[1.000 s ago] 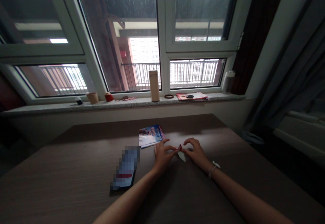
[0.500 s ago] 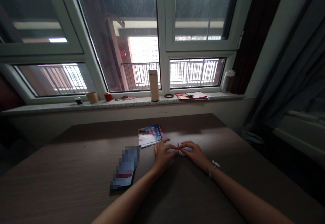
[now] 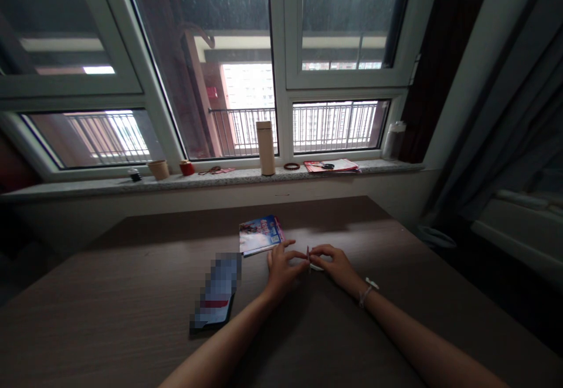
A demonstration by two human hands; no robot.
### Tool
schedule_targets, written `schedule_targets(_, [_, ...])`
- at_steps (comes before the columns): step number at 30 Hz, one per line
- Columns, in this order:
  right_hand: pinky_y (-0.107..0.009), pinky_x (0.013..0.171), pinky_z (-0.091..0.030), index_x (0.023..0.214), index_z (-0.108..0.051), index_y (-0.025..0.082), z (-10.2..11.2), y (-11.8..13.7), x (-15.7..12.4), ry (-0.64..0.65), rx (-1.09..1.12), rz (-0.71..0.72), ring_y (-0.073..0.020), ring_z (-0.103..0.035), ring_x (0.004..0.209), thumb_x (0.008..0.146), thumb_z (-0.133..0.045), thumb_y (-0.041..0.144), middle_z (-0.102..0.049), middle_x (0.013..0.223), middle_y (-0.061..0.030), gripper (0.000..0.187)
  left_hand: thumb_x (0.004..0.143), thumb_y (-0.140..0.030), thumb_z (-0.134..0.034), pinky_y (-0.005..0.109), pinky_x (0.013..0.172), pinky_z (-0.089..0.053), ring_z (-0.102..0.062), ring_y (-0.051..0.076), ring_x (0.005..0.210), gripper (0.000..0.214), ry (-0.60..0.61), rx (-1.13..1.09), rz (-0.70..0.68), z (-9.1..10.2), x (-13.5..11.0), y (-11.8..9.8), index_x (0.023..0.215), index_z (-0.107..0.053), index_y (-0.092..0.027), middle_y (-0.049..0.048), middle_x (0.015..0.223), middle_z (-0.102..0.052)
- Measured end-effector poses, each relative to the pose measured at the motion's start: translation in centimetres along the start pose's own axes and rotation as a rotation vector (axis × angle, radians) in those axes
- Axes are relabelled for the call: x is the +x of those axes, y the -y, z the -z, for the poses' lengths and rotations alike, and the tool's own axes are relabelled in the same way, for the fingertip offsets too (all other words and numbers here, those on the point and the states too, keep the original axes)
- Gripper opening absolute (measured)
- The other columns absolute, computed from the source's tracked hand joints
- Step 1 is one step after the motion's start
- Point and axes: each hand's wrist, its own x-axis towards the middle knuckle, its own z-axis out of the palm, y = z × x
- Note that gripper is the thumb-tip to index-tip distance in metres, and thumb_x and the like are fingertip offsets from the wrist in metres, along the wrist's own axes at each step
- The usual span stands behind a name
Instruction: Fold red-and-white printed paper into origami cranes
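Observation:
Between my two hands stands a small piece of folded paper (image 3: 316, 267), thin and upright at its edge, with a white flap low on the right. My left hand (image 3: 282, 269) pinches its left side with thumb and forefinger, the other fingers half spread. From the right, my right hand (image 3: 338, 264) closes its fingertips on the same paper; a pale bracelet circles that wrist. Just beyond my left hand lies a stack of printed colour leaflets (image 3: 258, 235). A phone-like flat device (image 3: 215, 294), blurred out in blocks, rests left of my left forearm.
The brown table (image 3: 109, 294) reaches to the wall below the window. Along the stone sill (image 3: 206, 180) stand a beige thermos (image 3: 265, 147), a paper cup (image 3: 159, 169), a red spool (image 3: 187, 167) and a clear bottle (image 3: 394, 140). Scissors (image 3: 325, 166) lie on red-edged papers there.
The white flap of the paper between my fingertips has shifted slightly and looks more curved. Both hands stay almost where they were.

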Motion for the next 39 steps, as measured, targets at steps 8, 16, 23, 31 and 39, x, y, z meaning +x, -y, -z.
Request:
schedule_targets(8, [-0.034, 0.085, -0.046, 0.084, -0.072, 0.019, -0.1, -0.1, 0.1, -0.009, 0.041, -0.020, -0.0218, -0.063, 0.090, 0.076, -0.067, 0.043, -0.071, 0.088, -0.0053, 0.026, 0.071, -0.033, -0.075, 0.050, 0.109, -0.024, -0.045, 0.027, 0.123, 0.011, 0.001, -0.008, -0.003, 0.0, 0.0, -0.1, 0.082, -0.076, -0.033, 0.0002, 0.127, -0.056])
schedule_targets(16, [-0.033, 0.085, -0.046, 0.081, -0.072, 0.020, -0.1, 0.2, 0.1, -0.007, 0.064, -0.022, -0.0213, -0.063, 0.088, 0.076, -0.067, 0.043, -0.072, 0.088, -0.0049, 0.025, 0.070, -0.032, -0.075, 0.051, 0.109, -0.025, -0.045, 0.029, 0.123, 0.010, 0.002, -0.026, -0.008, 0.2, 0.1, -0.2, 0.080, -0.076, -0.031, 0.0023, 0.128, -0.057])
schedule_targets(23, [-0.034, 0.085, -0.046, 0.081, -0.073, 0.019, -0.1, 0.4, 0.0, -0.032, 0.067, -0.024, -0.0217, -0.064, 0.089, 0.075, -0.068, 0.040, -0.072, 0.088, -0.0055, 0.022, 0.071, -0.031, -0.074, 0.056, 0.109, -0.023, -0.045, 0.030, 0.124, 0.008, 0.009, -0.052, -0.003, 0.3, 0.1, -0.4, 0.078, -0.076, -0.028, 0.0040, 0.129, -0.057])
schedule_targets(31, [-0.038, 0.091, -0.044, 0.080, -0.071, 0.020, -0.3, 0.6, -0.1, -0.045, 0.025, -0.044, -0.0211, -0.065, 0.084, 0.075, -0.065, 0.036, -0.072, 0.085, -0.0052, 0.018, 0.072, -0.031, -0.073, 0.053, 0.111, -0.023, -0.047, 0.029, 0.122, 0.004, 0.010, -0.066, 0.018, 0.2, 0.2, -0.8, 0.072, -0.074, -0.027, 0.0032, 0.126, -0.059])
schedule_targets(39, [-0.050, 0.112, -0.016, 0.077, -0.068, 0.022, -0.3, 1.1, -0.4, -0.061, -0.093, 0.012, -0.0207, -0.065, 0.090, 0.074, -0.065, 0.031, -0.072, 0.083, -0.0009, 0.010, 0.076, -0.033, -0.070, 0.051, 0.111, -0.021, -0.046, 0.027, 0.123, 0.008, 0.013, -0.034, 0.006, 0.0, 0.1, -0.8, 0.071, -0.072, -0.026, 0.0022, 0.126, -0.059])
